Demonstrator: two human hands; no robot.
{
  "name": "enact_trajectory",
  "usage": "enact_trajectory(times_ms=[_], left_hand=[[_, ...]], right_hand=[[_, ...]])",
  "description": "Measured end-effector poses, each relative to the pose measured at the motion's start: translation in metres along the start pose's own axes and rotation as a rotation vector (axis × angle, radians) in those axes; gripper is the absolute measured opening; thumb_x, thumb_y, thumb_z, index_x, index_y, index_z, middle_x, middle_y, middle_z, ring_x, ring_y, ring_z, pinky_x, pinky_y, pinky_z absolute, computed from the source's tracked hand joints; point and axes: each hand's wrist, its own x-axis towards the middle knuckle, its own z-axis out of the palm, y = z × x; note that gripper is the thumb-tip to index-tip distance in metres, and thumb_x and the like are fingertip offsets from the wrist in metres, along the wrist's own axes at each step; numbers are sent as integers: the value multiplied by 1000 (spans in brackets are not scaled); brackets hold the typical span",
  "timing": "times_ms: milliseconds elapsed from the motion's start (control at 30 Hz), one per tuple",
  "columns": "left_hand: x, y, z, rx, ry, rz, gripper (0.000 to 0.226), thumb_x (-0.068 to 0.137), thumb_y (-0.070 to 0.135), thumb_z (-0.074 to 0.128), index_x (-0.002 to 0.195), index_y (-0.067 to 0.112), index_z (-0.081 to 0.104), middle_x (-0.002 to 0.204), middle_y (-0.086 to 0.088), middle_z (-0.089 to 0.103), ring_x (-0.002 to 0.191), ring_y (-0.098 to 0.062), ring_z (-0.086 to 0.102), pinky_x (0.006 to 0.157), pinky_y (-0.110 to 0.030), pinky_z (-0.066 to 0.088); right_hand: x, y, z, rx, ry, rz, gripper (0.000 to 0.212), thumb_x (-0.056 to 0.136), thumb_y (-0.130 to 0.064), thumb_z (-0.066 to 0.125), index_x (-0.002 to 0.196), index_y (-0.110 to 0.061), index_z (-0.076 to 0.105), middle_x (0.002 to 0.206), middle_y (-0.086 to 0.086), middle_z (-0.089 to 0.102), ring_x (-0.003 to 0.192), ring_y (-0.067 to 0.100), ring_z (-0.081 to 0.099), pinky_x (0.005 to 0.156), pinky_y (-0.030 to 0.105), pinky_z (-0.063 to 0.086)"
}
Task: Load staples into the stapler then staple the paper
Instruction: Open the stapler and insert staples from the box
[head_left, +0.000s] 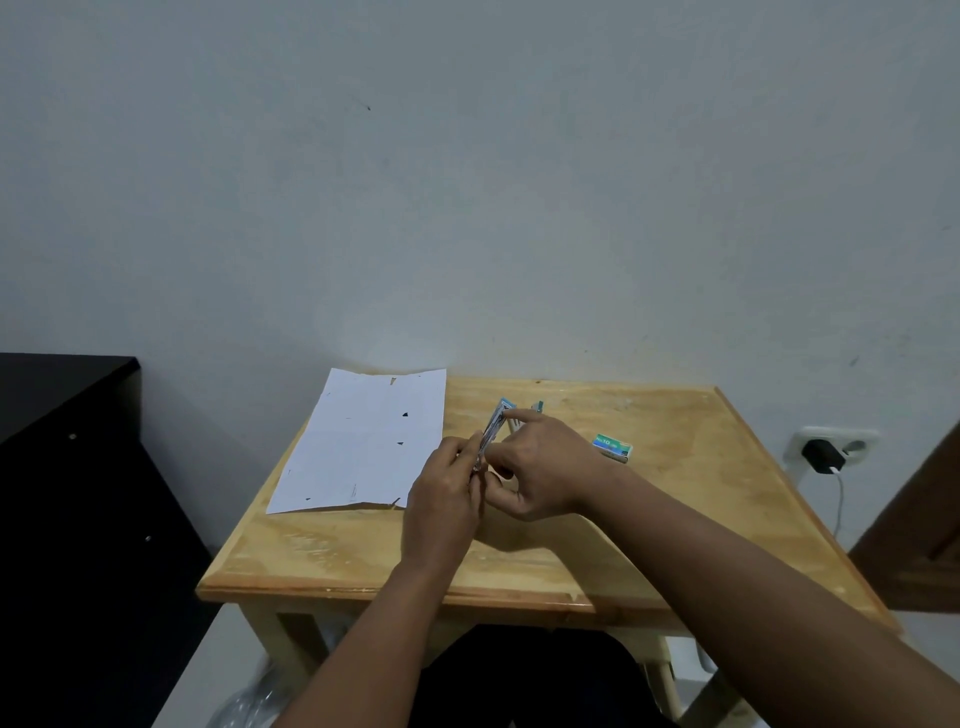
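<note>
Both hands (488, 475) grip the opened stapler (493, 428) — its lower end hidden — beside paper (363, 441).

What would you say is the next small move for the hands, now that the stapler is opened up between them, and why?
Probably seat the staples in the magazine. The stapler is hinged open and held above the table by the left hand, the right hand has its forefinger on the tip, and the paper lies unstapled, the staple box nearby.

Both hands together, left grip (447, 488) and right grip (540, 467) pinching.
</note>
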Motion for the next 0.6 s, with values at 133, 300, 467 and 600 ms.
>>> enact_trajectory(times_ms=[133,300,467,600], left_hand=[[0,-1,0,3,3,17,49,95,0,64,143,9,59,114,-6,65,95,-22,67,75,-41,60],[-1,-2,2,-15,18,-6,47,95,1,63,141,11,61,113,-4,65,95,-21,66,75,-41,60],[1,0,1,-49,47,-36,40,99,10,62,139,14,63,110,0,64,91,-18,65,72,-35,58],[1,0,1,-65,73,-17,36,102,17,63,138,14,64,108,4,62,86,-13,63,69,-32,56]], right_hand=[[2,0,-1,-41,-2,-28,27,92,-34,46,68,-24,41,46,-2,52,41,17,43,110,48,47],[2,4,-4,-58,-106,-73,34,94,-39,40,69,-20,52,50,-1,55,44,19,51,110,47,45],[-8,-8,2,79,-148,-74,25,93,-35,50,80,-19,65,57,-7,51,46,17,47,63,34,55],[-13,-4,11,197,182,411,23,92,-35,52,94,-22,71,68,-12,62,57,11,54,59,28,46]])
